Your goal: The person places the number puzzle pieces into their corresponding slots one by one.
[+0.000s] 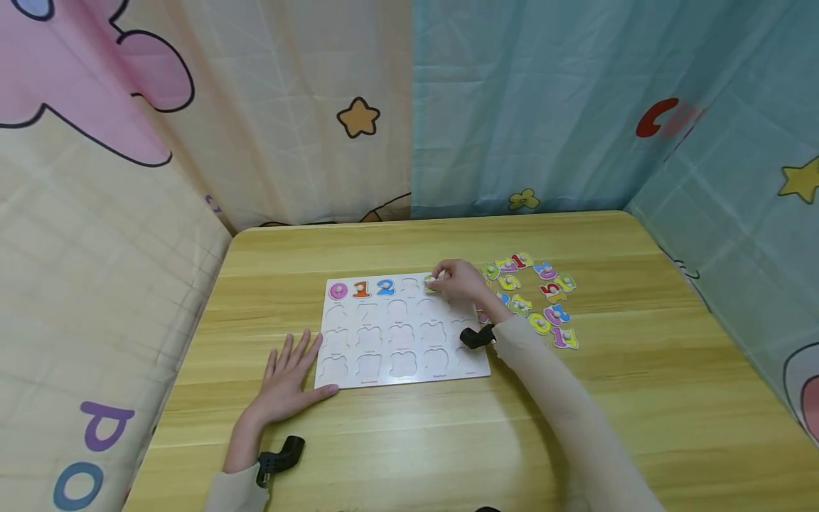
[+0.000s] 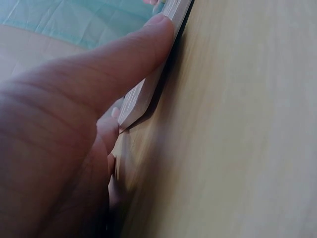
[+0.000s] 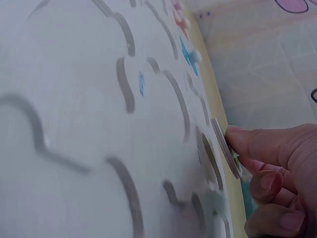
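Note:
A white number puzzle board [image 1: 386,331] with shaped recesses lies on the table. A pink 0 [image 1: 338,290], an orange 1 [image 1: 361,289] and a blue 2 [image 1: 385,287] sit in its top row. My right hand [image 1: 462,280] pinches a yellow-green puzzle piece [image 1: 431,284] over the right part of that row; in the right wrist view the piece [image 3: 227,148] is tilted, edge-on, just off the board. Its numeral is hidden. My left hand [image 1: 288,380] lies with fingers spread at the board's lower left corner, its thumb [image 2: 148,44] touching the board's edge.
Several loose colourful number pieces [image 1: 555,314] lie on the wooden table [image 1: 409,441] to the right of the board, some overlapping. Patterned curtains [image 1: 512,107] hang behind the table and along both sides.

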`<action>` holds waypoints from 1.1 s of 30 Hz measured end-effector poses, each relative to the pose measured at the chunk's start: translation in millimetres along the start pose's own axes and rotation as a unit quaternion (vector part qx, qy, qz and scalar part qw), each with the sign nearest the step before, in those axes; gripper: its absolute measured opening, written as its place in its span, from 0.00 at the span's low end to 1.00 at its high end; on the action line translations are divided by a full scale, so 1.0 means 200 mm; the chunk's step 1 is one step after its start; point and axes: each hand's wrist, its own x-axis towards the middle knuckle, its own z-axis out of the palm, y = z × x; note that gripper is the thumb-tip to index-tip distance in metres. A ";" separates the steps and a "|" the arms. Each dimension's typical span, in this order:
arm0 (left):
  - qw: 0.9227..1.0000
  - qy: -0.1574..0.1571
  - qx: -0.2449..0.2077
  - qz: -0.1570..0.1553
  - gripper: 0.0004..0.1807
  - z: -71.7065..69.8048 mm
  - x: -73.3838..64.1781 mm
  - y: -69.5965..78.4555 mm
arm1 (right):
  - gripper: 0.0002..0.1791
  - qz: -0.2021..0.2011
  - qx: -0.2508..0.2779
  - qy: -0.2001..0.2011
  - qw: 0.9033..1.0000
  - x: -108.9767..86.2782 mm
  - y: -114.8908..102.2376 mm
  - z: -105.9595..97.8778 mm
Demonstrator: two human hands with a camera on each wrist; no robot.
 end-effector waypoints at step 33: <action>1.000 0.022 -0.005 0.018 0.52 0.02 0.00 -0.01 | 0.13 0.030 -0.047 -0.002 0.998 0.09 -0.14 0.18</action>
